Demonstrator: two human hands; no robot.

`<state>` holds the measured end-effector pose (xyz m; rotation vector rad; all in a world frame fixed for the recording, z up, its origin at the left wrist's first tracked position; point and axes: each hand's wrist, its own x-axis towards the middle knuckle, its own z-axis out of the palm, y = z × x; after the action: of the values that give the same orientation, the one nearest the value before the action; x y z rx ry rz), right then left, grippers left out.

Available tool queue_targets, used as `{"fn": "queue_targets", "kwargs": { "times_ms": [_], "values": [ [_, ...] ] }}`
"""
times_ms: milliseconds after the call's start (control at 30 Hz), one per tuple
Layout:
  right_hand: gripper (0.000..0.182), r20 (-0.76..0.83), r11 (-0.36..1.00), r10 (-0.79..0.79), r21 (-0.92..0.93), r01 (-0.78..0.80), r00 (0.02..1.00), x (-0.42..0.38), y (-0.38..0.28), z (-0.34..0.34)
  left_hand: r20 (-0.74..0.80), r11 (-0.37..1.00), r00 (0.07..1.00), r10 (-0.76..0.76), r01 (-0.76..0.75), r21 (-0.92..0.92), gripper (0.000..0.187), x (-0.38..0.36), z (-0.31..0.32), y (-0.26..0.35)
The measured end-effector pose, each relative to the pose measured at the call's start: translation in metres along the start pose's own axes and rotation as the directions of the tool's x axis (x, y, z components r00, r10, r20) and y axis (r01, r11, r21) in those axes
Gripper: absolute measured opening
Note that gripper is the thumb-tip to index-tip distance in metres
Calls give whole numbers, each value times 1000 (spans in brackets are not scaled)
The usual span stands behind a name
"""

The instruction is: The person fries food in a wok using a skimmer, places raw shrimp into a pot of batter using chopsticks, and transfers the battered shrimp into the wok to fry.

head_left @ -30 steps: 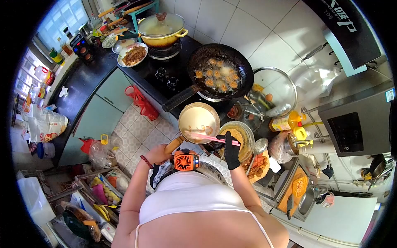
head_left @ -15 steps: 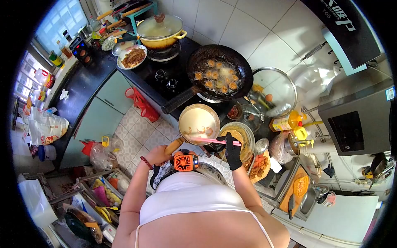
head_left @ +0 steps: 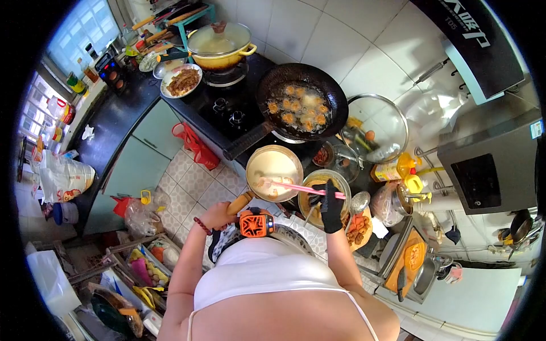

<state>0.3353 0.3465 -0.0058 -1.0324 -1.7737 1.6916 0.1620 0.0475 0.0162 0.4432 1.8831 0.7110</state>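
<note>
My left hand (head_left: 215, 216), a beaded bracelet at its wrist, is closed round the wooden handle (head_left: 240, 202) of a saucepan (head_left: 275, 146). Creamy pale liquid (head_left: 272, 162) fills the pan, with a few pinkish pieces near its lower side. My right hand (head_left: 330, 211), in a black glove, grips pink chopsticks (head_left: 310, 187) whose tips are in the liquid. Under and beside that hand stands a clear bowl (head_left: 346, 184) of tan paste, partly hidden by the glove. Just beyond the saucepan, a black wok (head_left: 333, 94) holds several browned pieces (head_left: 296, 105) in bubbling oil.
A yellow lidded pot (head_left: 219, 59) sits on the back-left burner beside a plate of browned food (head_left: 183, 80). The wok handle (head_left: 247, 140) reaches toward the saucepan. At right are a glass lid (head_left: 392, 119), an oil bottle (head_left: 392, 167), a slotted ladle (head_left: 360, 202) and a cutting board (head_left: 395, 279).
My right hand and the chopsticks have shifted right, their tips moving from the pan's lower-left edge farther into the liquid. My left hand keeps its hold on the handle.
</note>
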Motion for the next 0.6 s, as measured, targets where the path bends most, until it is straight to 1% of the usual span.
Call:
{"fn": "queue_targets", "kwargs": {
  "times_ms": [33, 100, 133, 200, 267, 333, 367, 400, 433, 467, 500, 533, 567, 600],
  "values": [
    [21, -56, 991, -136, -14, 135, 989, 3, 2, -5, 3, 1000, 1000, 6, -6, 5, 23, 2, 0, -3],
    [17, -205, 980, -121, 133, 150, 971, 31, 34, -27, 12, 1000, 1000, 24, -24, 16, 22, 7, 2, -12],
    [18, -272, 950, 43, 309, 45, 961, 55, 64, -41, 13, 1000, 1000, 19, -19, 8, 22, 8, 2, -13],
    [14, -408, 954, -141, 188, 235, 902, 41, -45, -20, 14, 1000, 1000, 10, -10, -9, 22, 9, 3, -14],
    [19, -312, 909, -164, 320, 266, 936, 61, -57, -26, 19, 999, 999, 31, -31, -21, 24, 6, 1, -11],
    [24, -295, 893, -239, 308, 329, 925, 87, -83, -10, 20, 999, 999, 39, -38, -30, 26, 4, -1, -10],
    [30, -155, 756, -631, -345, 556, 761, 92, -101, -6, 18, 999, 999, 35, -35, -34, 27, 3, -1, -10],
    [34, -185, 908, -407, 18, 418, 894, 111, -111, 6, 15, 999, 999, 32, -32, -36, 28, 2, -2, -11],
    [37, -158, 877, -478, -28, 480, 864, 123, -125, 22, 13, 999, 999, 41, -41, -30, 28, 4, -1, -14],
    [40, -110, 908, -406, -161, 387, 907, 125, -150, 39, 12, 998, 999, 51, -51, -23, 29, 7, 0, -19],
    [41, -26, 749, -616, -327, 576, 787, 138, -156, 53, 10, 998, 998, 62, -62, -17, 30, 8, 0, -20],
    [40, 45, 798, -483, -388, 461, 875, 148, -165, 62, 2, 998, 998, 65, -64, -23, 30, 7, 0, -21],
    [39, 125, 669, -632, -409, 620, 765, 162, -165, 76, -7, 997, 998, 66, -66, -31, 30, 4, 0, -18],
    [38, 193, 626, -665, -383, 679, 722, 184, -157, 87, -15, 997, 998, 67, -68, -39, 31, 3, -1, -16]
  ]
}}
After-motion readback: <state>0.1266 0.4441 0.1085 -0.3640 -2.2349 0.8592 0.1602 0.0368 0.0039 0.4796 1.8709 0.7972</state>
